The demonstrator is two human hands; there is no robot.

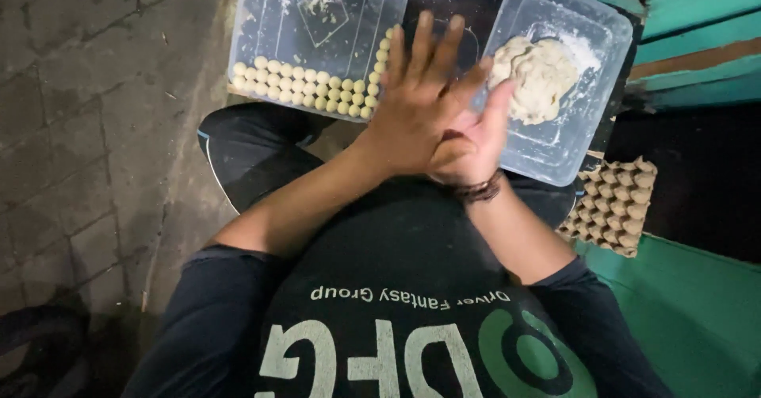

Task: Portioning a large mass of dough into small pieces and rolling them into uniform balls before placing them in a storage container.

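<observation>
My left hand [416,97] lies flat on top of my right hand [476,132], palm against palm, fingers straight. Whatever sits between the palms is hidden. The pressed hands hover over my lap, just in front of two clear plastic containers. The left container [261,17] holds rows of small pale dough balls [305,89] along its near edge and right side. The right container [587,136] holds a lump of pale dough [539,77] with loose flour around it. My right wrist wears a dark bracelet [479,189].
A brown cardboard egg tray [614,208] lies to the right of my lap on a green painted surface [697,311]. Green wooden boards [697,41] stand at the upper right. Grey paving bricks [87,105] cover the ground on the left.
</observation>
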